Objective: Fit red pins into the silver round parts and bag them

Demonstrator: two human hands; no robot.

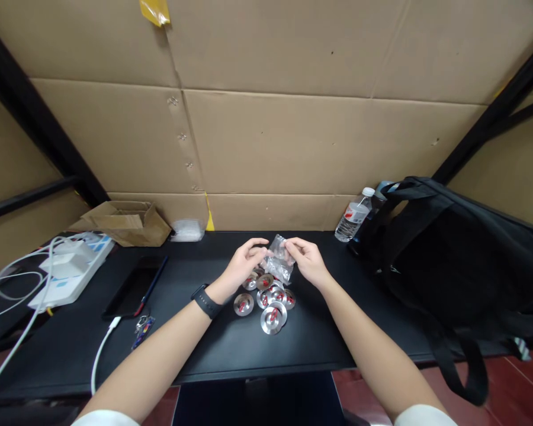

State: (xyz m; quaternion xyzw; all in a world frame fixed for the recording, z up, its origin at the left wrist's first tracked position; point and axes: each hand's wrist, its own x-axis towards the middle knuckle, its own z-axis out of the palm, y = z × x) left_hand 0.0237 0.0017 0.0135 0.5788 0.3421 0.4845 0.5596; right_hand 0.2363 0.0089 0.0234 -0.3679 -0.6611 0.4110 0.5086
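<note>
A small clear plastic bag (279,263) is stretched between my two hands over the middle of the black table. My left hand (243,265), with a dark watch on its wrist, pinches the bag's left side between thumb and fingers. On the opposite side my right hand (308,260) grips the upper right edge by its fingertips. Below the bag lies a loose pile of silver finger cymbals (271,318) with red loops at their centres, some overlapping. One cymbal (243,305) rests apart from the pile, to the left. Whether the bag holds anything is hard to make out.
Left on the table (195,349) are a phone (135,287) with a pen on it, a keychain (143,331), a power strip (73,275) with white cables and a cardboard box (128,223). A water bottle (354,216) and black backpack (462,260) stand right.
</note>
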